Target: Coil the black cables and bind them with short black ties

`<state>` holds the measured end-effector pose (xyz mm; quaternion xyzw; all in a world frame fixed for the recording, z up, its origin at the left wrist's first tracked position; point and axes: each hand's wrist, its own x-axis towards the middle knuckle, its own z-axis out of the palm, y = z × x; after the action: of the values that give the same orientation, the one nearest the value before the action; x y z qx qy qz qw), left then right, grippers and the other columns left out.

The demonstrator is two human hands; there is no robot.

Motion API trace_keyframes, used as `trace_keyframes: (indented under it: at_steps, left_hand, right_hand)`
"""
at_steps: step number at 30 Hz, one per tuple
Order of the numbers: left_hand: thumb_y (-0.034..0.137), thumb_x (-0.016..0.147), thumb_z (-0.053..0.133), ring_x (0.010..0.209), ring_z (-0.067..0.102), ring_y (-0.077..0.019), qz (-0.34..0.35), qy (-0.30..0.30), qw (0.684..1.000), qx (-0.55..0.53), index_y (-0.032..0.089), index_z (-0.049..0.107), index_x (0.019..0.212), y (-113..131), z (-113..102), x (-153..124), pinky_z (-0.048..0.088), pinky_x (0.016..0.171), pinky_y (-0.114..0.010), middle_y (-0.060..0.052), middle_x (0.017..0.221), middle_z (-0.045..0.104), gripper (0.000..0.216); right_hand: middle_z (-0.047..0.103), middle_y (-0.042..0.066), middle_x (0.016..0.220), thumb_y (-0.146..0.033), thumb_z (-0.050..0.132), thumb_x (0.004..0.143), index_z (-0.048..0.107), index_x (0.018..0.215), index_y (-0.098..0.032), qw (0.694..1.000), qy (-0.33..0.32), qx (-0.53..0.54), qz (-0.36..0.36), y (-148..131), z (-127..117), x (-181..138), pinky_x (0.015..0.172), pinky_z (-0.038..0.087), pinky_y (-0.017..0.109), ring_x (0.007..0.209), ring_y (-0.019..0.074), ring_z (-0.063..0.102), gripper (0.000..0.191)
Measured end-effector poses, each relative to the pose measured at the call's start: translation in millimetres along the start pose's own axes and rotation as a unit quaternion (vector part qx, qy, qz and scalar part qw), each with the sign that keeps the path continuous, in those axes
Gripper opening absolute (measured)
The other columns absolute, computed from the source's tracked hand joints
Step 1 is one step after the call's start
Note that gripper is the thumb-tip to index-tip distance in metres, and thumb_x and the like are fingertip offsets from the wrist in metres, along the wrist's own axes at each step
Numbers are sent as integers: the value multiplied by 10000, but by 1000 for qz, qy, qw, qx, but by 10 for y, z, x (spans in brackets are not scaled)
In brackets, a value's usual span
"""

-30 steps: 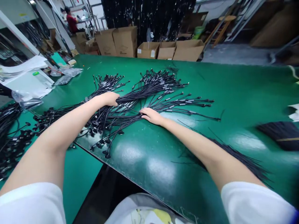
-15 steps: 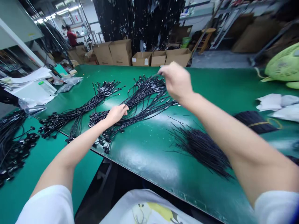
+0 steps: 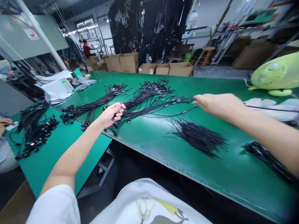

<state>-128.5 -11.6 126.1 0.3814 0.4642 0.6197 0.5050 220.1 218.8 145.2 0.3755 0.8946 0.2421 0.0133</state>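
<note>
My left hand (image 3: 112,115) is closed around a thin black cable beside the middle bundle of black cables (image 3: 149,95). Further right, my right hand (image 3: 217,104) pinches black cable at its fingertips, just past the bundle's right end; a length of cable also shows beyond that wrist. Small connectors and grey sleeves sit at the cables' ends. Another cable bundle (image 3: 93,104) lies to the left on the green table (image 3: 149,140). Below my right hand is a loose pile of thin black strands (image 3: 198,137). Looped black cables (image 3: 266,155) lie partly under my right forearm.
A heap of black cables (image 3: 35,133) covers part of the left table. Another person's hand (image 3: 6,121) shows at the left edge. A green fan (image 3: 273,74) and white bags stand right; papers (image 3: 56,76) lie back left. Cardboard boxes (image 3: 129,62) stand behind the table.
My right hand has moved right and lower, away from the middle bundle's far end. My left hand stays near the bundle, with its fingers now turned up. The view has shifted.
</note>
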Motion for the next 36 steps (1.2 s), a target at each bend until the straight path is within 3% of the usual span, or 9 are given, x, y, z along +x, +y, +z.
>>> trace_keyframes:
  at_steps: [5,11,15,17,20,24,28,32,36]
  left_hand:
    - [449,866,565,657,486,-116,27,20,951,308,154,716,878,-387,20,-121,405,603,-214,-14,711,541,332]
    - [383,794,596,538,446,-123,-15,15,861,509,178,713,848,-568,-99,-289,394,568,-256,21,612,532,242]
    - [439,754,676,516,441,-97,-94,-122,934,321,157,671,755,-669,161,-515,367,487,-236,4,666,522,283]
    - [496,774,669,600,505,-107,-90,-137,975,150,152,605,673,-743,394,-579,445,578,-253,-19,739,532,365]
    - [493,803,661,835,605,-166,-64,-84,994,33,161,537,656,-895,797,-520,504,809,-321,-56,889,587,384]
    - [478,881,571,1039,596,-211,-9,-89,986,144,172,548,686,-1140,1238,-357,457,930,-330,-82,1014,643,364]
    - [495,938,463,543,517,-113,-76,-184,952,233,185,629,948,-1259,1377,-383,419,569,-242,3,635,600,353]
    - [517,910,513,356,249,-61,-143,-233,957,99,153,670,958,-1180,1249,-433,228,395,-209,83,410,357,399]
    - [438,866,617,306,49,-35,-126,-158,976,-78,155,697,1016,-987,1001,-390,137,311,-192,131,380,165,330]
  right_hand:
    - [603,104,856,-44,364,909,573,954,-160,995,64,-53,-46,-360,-463,-637,499,158,285,689,151,564,244]
    - [571,190,884,-146,120,999,585,944,-98,981,137,-76,116,335,-666,-929,592,258,348,991,227,575,471]
    - [591,185,851,-225,-47,1010,605,893,-62,986,54,-34,154,449,-339,-1039,569,213,360,893,206,618,681]
    - [607,164,795,-340,171,1038,618,850,-82,992,-7,-2,129,225,-135,-1145,556,188,339,764,183,625,549]
    - [618,66,705,-402,623,874,603,772,-166,987,-53,130,-71,-362,28,-1386,509,167,277,593,142,579,258]
    - [603,21,692,-260,525,937,595,787,-187,929,33,277,-242,-999,-101,-1550,494,168,270,557,107,528,181]
    - [606,46,742,-359,456,977,623,822,-162,944,66,288,-147,-964,-186,-1310,501,170,271,607,111,536,301]
    - [649,51,834,-472,454,962,646,845,-180,943,83,318,-48,-588,81,-1124,513,225,251,729,147,588,368]
    - [693,32,945,-468,445,960,650,976,-220,912,95,399,1,-379,555,-1250,609,379,257,836,173,628,322]
